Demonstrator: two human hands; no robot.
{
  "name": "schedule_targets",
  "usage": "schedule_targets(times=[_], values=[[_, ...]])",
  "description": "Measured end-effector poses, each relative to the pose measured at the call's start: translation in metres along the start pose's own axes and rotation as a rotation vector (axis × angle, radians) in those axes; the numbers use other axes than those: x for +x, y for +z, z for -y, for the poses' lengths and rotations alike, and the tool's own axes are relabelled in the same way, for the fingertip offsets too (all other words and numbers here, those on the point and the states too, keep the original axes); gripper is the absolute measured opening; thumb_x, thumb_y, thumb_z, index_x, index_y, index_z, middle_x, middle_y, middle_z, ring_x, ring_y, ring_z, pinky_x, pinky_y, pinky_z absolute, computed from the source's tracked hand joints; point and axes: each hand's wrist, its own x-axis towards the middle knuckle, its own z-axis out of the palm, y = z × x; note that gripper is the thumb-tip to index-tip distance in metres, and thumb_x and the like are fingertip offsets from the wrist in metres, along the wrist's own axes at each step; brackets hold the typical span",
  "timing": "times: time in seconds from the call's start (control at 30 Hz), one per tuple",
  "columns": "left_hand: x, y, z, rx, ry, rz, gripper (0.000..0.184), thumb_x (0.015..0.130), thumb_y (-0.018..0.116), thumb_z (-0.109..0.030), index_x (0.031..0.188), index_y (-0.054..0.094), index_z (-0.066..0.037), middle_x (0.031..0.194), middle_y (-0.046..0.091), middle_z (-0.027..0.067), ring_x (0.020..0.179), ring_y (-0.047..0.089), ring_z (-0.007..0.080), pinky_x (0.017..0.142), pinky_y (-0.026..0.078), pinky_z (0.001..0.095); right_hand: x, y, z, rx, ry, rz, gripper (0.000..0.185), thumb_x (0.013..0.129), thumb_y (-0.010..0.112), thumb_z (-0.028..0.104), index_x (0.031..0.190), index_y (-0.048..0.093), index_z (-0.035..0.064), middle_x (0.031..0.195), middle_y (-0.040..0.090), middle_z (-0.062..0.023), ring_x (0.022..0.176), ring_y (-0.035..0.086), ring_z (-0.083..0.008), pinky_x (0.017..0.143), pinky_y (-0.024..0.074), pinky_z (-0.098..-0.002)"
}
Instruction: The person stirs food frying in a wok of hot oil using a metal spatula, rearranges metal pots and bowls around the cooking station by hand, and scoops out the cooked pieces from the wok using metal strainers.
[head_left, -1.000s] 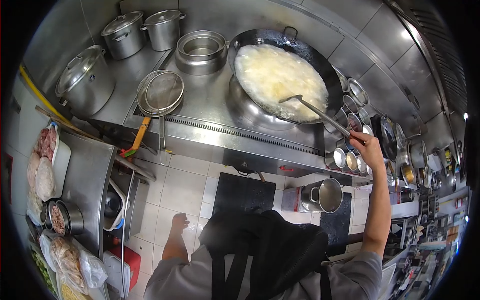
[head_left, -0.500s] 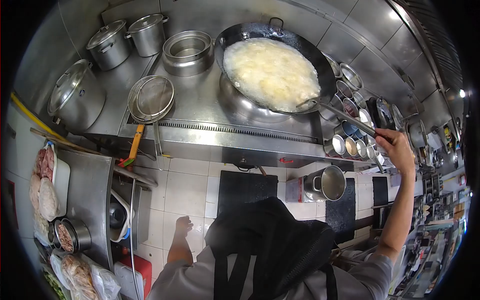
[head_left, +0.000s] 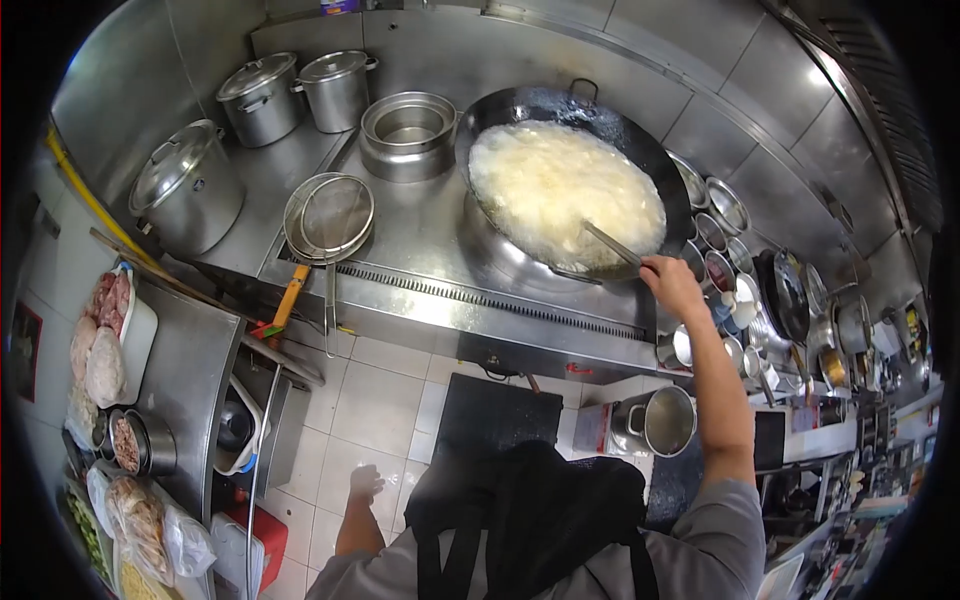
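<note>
My right hand (head_left: pixel 675 286) is closed around the handle of a long metal ladle (head_left: pixel 612 243). Its head is sunk in the pale, foaming contents (head_left: pixel 560 185) of a large black wok (head_left: pixel 678 190), so the head's shape is hidden. The bubbling covers most of the wok, and single pieces of food cannot be made out. My left hand (head_left: pixel 366 484) hangs low at my side over the tiled floor, its fingers loosely apart and holding nothing.
Two round strainers (head_left: pixel 337 213) rest at the counter's front edge, handles sticking out. Lidded pots (head_left: pixel 190 190) and a double-rimmed metal pot (head_left: pixel 405 165) stand left of the wok. Several small containers (head_left: pixel 725 270) line the right. Below stands a pot (head_left: pixel 670 420); raw meat (head_left: pixel 105 365) lies far left.
My right hand has moved left and closer to the wok, carrying the ladle's head from the near right rim further into the foam. The view has shifted slightly; my left hand stays low.
</note>
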Motion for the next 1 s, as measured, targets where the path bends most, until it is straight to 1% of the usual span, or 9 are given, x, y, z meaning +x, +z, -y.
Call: schedule_targets(times=[0.13, 0.2, 0.3, 0.43, 0.53, 0.63, 0.73, 0.9, 1.0], values=[[-0.034, 0.002, 0.026, -0.055, -0.050, -0.144, 0.028, 0.093, 0.052, -0.022, 0.115, 0.053, -0.005, 0.102, 0.060, 0.0121, 0.081, 0.065, 0.0238, 0.060, 0.052, 0.0353, 0.059, 0.033, 0.002, -0.025, 0.056, 0.015, 0.021, 0.091, 0.062, 0.024, 0.102, 0.073, 0.0087, 0.097, 0.070, -0.0227, 0.092, 0.067, -0.0423, 0.083, 0.0536, -0.0512], [-0.047, 0.005, 0.046, -0.134, -0.055, -0.199, 0.022, 0.089, 0.055, -0.020, 0.107, 0.055, -0.008, 0.089, 0.057, 0.0098, 0.066, 0.062, 0.0207, 0.051, 0.048, 0.0320, 0.090, 0.053, -0.007, -0.027, 0.043, 0.014, 0.021, 0.092, 0.061, 0.024, 0.102, 0.072, 0.0094, 0.098, 0.069, -0.0242, 0.092, 0.067, -0.0430, 0.083, 0.0538, -0.0514], [-0.062, 0.018, 0.073, -0.169, -0.079, -0.241, 0.027, 0.089, 0.053, -0.019, 0.112, 0.054, -0.003, 0.089, 0.057, 0.0118, 0.063, 0.061, 0.0212, 0.048, 0.048, 0.0324, 0.122, 0.059, -0.004, -0.076, 0.048, 0.005, 0.020, 0.092, 0.059, 0.022, 0.101, 0.072, 0.0090, 0.099, 0.069, -0.0249, 0.093, 0.068, -0.0426, 0.083, 0.0545, -0.0507], [-0.074, 0.037, 0.096, -0.245, -0.087, -0.170, 0.017, 0.089, 0.050, -0.017, 0.099, 0.056, -0.004, 0.082, 0.056, 0.0094, 0.063, 0.062, 0.0215, 0.045, 0.046, 0.0313, 0.164, 0.059, -0.005, -0.195, 0.071, 0.027, 0.021, 0.091, 0.057, 0.017, 0.103, 0.071, 0.0084, 0.102, 0.070, -0.0229, 0.096, 0.069, -0.0394, 0.083, 0.0557, -0.0489], [-0.082, 0.051, 0.102, -0.227, -0.076, -0.183, 0.014, 0.089, 0.049, -0.016, 0.095, 0.056, -0.005, 0.080, 0.056, 0.0084, 0.063, 0.062, 0.0211, 0.045, 0.046, 0.0313, 0.188, 0.062, -0.021, -0.307, 0.008, 0.016, 0.022, 0.091, 0.055, 0.016, 0.105, 0.071, 0.0087, 0.103, 0.071, -0.0203, 0.096, 0.070, -0.0370, 0.083, 0.0565, -0.0473], [-0.087, 0.066, 0.099, -0.246, -0.061, -0.264, 0.016, 0.089, 0.050, -0.016, 0.097, 0.056, -0.004, 0.080, 0.056, 0.0083, 0.063, 0.061, 0.0204, 0.044, 0.046, 0.0306, 0.209, 0.073, -0.050, -0.334, -0.014, -0.041, 0.022, 0.094, 0.056, 0.025, 0.102, 0.070, 0.0094, 0.099, 0.070, -0.0205, 0.093, 0.069, -0.0398, 0.081, 0.0556, -0.0507], [-0.083, 0.066, 0.090, -0.245, -0.051, -0.234, 0.020, 0.090, 0.051, -0.018, 0.101, 0.057, -0.003, 0.083, 0.057, 0.0089, 0.063, 0.062, 0.0205, 0.045, 0.047, 0.0305, 0.207, 0.067, -0.076, -0.374, -0.038, -0.073, 0.022, 0.093, 0.057, 0.025, 0.102, 0.070, 0.0090, 0.100, 0.070, -0.0194, 0.091, 0.070, -0.0387, 0.079, 0.0564, -0.0496], [-0.070, 0.054, 0.073, -0.157, -0.047, -0.203, 0.026, 0.091, 0.051, -0.020, 0.110, 0.056, -0.003, 0.090, 0.058, 0.0099, 0.066, 0.062, 0.0205, 0.049, 0.048, 0.0312, 0.172, 0.044, -0.098, -0.332, 0.087, -0.007, 0.020, 0.092, 0.059, 0.029, 0.104, 0.071, 0.0166, 0.102, 0.070, -0.0160, 0.098, 0.068, -0.0369, 0.085, 0.0540, -0.0482], [-0.060, 0.043, 0.058, -0.092, -0.057, -0.158, 0.031, 0.091, 0.053, -0.019, 0.118, 0.054, -0.005, 0.095, 0.059, 0.0099, 0.074, 0.063, 0.0227, 0.058, 0.051, 0.0350, 0.137, 0.025, -0.100, -0.253, 0.139, -0.008, 0.022, 0.092, 0.060, 0.030, 0.107, 0.072, 0.0194, 0.103, 0.071, -0.0163, 0.098, 0.068, -0.0374, 0.086, 0.0539, -0.0483]])
